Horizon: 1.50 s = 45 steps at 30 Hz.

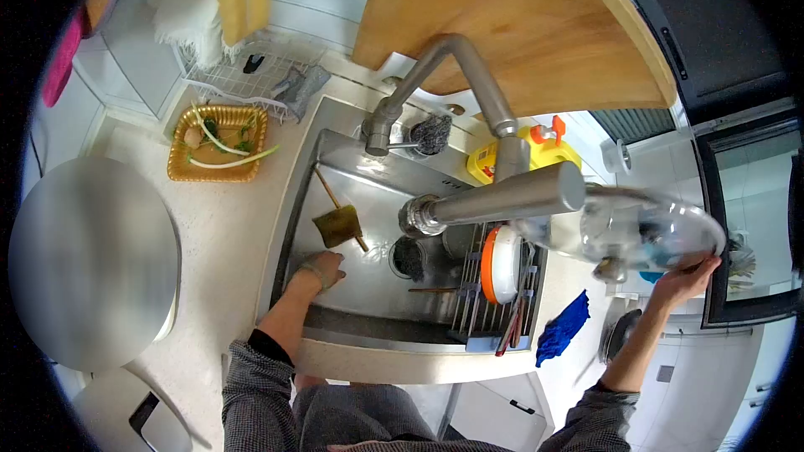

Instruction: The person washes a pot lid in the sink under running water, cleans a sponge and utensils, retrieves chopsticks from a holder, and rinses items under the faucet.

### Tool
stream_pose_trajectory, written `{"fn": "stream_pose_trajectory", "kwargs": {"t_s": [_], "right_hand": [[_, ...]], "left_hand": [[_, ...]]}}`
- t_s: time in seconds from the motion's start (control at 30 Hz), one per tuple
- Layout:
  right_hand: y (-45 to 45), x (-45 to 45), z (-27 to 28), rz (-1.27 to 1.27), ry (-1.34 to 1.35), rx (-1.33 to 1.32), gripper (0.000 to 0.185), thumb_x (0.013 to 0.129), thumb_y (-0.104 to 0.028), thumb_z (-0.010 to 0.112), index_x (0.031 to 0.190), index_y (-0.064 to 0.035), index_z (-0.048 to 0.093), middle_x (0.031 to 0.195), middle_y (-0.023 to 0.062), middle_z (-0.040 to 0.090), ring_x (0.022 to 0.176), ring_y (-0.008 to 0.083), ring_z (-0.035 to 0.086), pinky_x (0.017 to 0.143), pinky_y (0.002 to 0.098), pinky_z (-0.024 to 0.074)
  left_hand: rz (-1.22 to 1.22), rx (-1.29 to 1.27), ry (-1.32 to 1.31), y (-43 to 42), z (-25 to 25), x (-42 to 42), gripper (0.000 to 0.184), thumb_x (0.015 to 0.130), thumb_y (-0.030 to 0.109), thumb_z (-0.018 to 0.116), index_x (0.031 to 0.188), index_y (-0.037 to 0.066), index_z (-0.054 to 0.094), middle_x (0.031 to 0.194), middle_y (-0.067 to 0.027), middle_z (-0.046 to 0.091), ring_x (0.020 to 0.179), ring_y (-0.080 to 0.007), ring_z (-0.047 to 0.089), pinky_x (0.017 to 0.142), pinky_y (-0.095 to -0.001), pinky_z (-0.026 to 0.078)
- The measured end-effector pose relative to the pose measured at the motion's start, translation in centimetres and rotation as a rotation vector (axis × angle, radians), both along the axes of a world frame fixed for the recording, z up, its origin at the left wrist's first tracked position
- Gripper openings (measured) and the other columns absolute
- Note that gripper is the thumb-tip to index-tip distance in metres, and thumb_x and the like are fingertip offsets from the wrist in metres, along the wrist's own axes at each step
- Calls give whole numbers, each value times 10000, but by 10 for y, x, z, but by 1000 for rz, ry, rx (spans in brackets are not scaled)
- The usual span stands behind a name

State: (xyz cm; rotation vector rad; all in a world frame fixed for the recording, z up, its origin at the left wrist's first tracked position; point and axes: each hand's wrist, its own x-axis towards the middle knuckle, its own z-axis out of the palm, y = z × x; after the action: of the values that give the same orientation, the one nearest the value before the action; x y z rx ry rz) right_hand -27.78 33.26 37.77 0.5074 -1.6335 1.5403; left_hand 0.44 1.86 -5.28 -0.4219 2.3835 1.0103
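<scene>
Toward the right of the frame, a clear glass lid (657, 230) is gripped at its rim by the right hand (687, 282), with the knob (610, 270) turned toward the lower left and the glass blurred. At the lower left of the sink (377, 218), the left hand (325, 271) is lowered with its fingers loosely bent; whether anything is held under it cannot be told. The lid is overlapped in the view by the end of the faucet (511, 199), and whether they touch cannot be told.

Since the lid is carried by 1 hand at 1 edge, a firm pinch and slow turns seem advisable; steadier support would be given by 2 hands. Wet glass would slip easily, so room should be left around the faucet and the white bowl (504, 264) propped in the rack (469, 305). Below the lid, a blue cloth (563, 328) is seen on the counter (209, 226).
</scene>
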Motion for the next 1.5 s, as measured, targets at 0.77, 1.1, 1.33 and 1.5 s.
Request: {"fn": "stream_pose_trajectory", "kwargs": {"t_s": [0.77,1.1,1.33,1.5], "right_hand": [[-2,-203,42,49,151,488,309,842,-304,620,672,-48,590,599,-47,440,573,47,358,523,203,247],[-10,-195,-44,217,-4,722,147,814,-143,646,807,4,640,769,24,567,690,81,473,630,223,367],[-46,-66,-81,-140,256,830,302,788,-110,654,1068,-28,575,1058,126,563,1041,264,499,932,345,334],[-97,66,-198,348,-318,943,233,685,90,529,846,-53,618,793,63,591,718,154,552,639,261,443]], "left_hand": [[-36,-95,-196,-11,6,-3,338,899,281,454,1088,17,548,1159,-159,528,1085,-292,503,931,-399,408],[-68,-134,-117,-14,-33,12,318,883,261,453,1038,1,550,1132,-164,541,1072,-292,511,913,-406,416],[-22,-32,-149,-8,-7,1,388,877,257,486,1186,22,491,1201,-160,512,1137,-289,471,973,-374,369],[-80,-31,-221,-9,10,-4,426,884,278,472,1241,45,463,1244,-155,485,1157,-291,453,989,-367,354]]}}
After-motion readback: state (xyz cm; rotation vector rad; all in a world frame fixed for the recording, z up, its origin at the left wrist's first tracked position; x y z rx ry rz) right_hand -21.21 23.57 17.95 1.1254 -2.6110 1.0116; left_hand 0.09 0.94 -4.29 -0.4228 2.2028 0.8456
